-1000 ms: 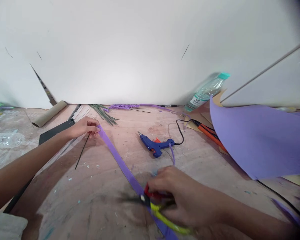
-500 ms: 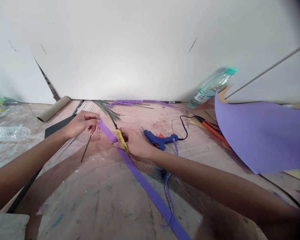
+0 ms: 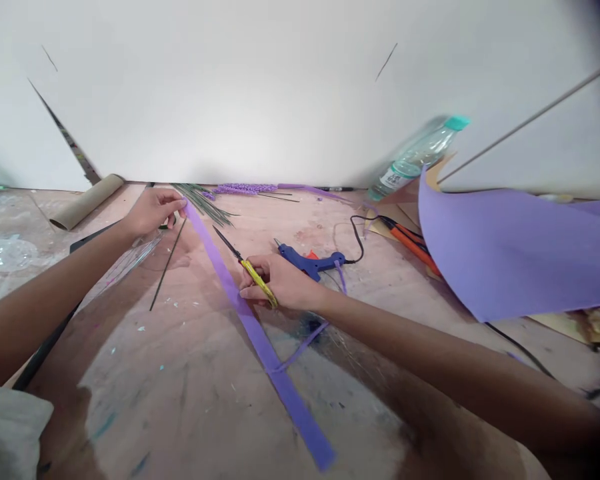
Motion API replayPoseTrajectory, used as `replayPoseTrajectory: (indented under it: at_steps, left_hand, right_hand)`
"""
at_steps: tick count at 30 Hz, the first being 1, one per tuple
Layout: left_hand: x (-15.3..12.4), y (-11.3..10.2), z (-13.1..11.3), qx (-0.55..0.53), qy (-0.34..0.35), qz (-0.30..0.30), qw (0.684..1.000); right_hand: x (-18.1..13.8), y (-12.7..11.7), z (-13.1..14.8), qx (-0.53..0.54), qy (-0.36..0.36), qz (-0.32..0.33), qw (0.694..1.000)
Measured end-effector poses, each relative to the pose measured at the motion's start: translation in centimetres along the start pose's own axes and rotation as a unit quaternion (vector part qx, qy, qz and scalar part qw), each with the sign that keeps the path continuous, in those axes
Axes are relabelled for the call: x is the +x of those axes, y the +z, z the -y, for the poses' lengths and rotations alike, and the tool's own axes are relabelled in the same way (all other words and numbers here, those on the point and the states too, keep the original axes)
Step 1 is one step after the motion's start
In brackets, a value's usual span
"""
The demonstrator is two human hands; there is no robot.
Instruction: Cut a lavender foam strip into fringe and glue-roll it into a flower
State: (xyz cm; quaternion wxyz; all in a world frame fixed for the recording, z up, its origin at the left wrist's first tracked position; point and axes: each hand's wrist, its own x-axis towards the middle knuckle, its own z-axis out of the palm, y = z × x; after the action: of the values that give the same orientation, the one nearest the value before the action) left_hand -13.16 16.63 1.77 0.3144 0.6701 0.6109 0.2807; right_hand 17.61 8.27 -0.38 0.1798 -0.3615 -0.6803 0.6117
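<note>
A long purple foam strip (image 3: 240,307) lies diagonally across the worn wooden table (image 3: 190,373). My left hand (image 3: 153,210) pinches the strip's far end, fingers closed on it. My right hand (image 3: 280,283) grips yellow-handled scissors (image 3: 245,263), whose blades point up and left just right of the strip. The right hand's fingers also rest on the strip's middle. A thin purple offcut (image 3: 300,347) curls away from the strip near the right wrist.
A blue glue gun (image 3: 313,261) with black cord lies behind my right hand. A large purple foam sheet (image 3: 510,253), a water bottle (image 3: 415,160), orange-handled tool (image 3: 413,247), green wires (image 3: 205,203), a purple flower stem (image 3: 250,189), cardboard tube (image 3: 85,202) and black wire (image 3: 166,267) surround it.
My right hand brought the scissors from the near edge up to the strip's middle. My left hand pulled the strip's far end further away, and the near end slid up the table.
</note>
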Motion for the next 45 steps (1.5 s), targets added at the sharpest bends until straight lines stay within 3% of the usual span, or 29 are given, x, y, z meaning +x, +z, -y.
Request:
replayPoseTrajectory:
  at_steps: [4,11,17,20,24,28,32,39,45]
  left_hand:
    - [2.5,0.1,-0.6,0.024,-0.016,-0.023,0.999]
    - [6.3,0.9,-2.0,0.064,-0.013,-0.005,0.998]
    - [6.7,1.8,-3.7,0.117,-0.001,0.004,0.993]
    - [4.8,2.4,-4.9,0.162,0.021,-0.053,0.985]
    - [-0.7,4.3,-5.9,0.231,0.055,-0.091,0.967]
    - [-7.2,7.8,-5.8,0.286,0.138,-0.007,0.948]
    - [-11.8,10.7,-5.0,0.318,0.198,0.077,0.924]
    - [-16.6,12.3,-4.9,0.308,0.242,0.173,0.904]
    - [-18.7,12.7,-6.9,0.29,0.214,0.288,0.887]
  right_hand:
    - [-0.3,0.3,0.2,-0.058,-0.008,-0.018,0.998]
    - [-1.6,-0.9,-0.4,-0.167,-0.009,-0.129,0.978]
    - [-3.3,-1.2,-1.2,-0.127,-0.004,-0.115,0.985]
    - [-3.9,-1.2,-1.2,-0.103,0.001,-0.11,0.989]
    - [-4.1,-1.5,-0.6,-0.074,0.001,-0.122,0.99]
    - [-3.8,-1.5,0.4,-0.044,-0.015,-0.13,0.99]
    - [-3.0,-1.1,1.4,-0.036,-0.033,-0.134,0.99]
    - [-1.1,-0.7,1.3,-0.067,-0.04,-0.15,0.986]
    - [0.4,-1.0,-0.2,-0.104,-0.028,-0.192,0.975]
